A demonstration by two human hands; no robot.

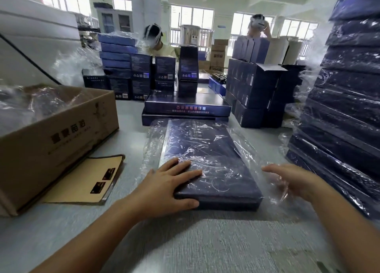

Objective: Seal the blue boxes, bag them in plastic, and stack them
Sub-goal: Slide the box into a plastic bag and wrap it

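A flat dark blue box (207, 153) lies lengthwise on the grey table, inside a clear plastic bag (154, 141) whose near end is loose. My left hand (170, 187) grips the box's near left corner, fingers flat on top and thumb against the front edge. My right hand (292, 179) hovers just right of the box with fingers spread, touching the loose plastic at that side; whether it grips the film is unclear. A tall stack of bagged blue boxes (347, 112) stands at the right. Two unbagged blue boxes (187, 108) lie stacked behind.
An open cardboard carton (55, 137) holding plastic bags sits at the left, with a tan flap (86, 180) on the table beside it. Small dark blue cartons (255, 87) are piled at the back right and back left. Two people work across the table.
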